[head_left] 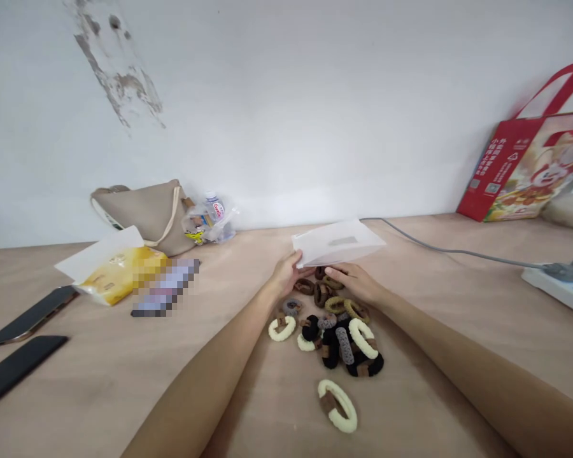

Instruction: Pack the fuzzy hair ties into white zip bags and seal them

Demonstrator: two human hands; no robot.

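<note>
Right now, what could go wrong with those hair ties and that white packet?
The white packet looks thin and is held low at its edge by the left hand, with the right hand just beneath, so it might slip or crumple. The heaped hair ties could spread further across the wooden table. The cream hair tie, lying apart, might get overlooked.

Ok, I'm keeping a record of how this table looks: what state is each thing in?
White paper packet: held up, pinched by the left hand
Right hand: open, at the packet's lower edge
Fuzzy hair ties: loose heap, one cream tie apart
Red gift bag: upright, leaning on the wall
Beige handbag: slumped against the wall
Grey cable: plugged into the power strip
</note>
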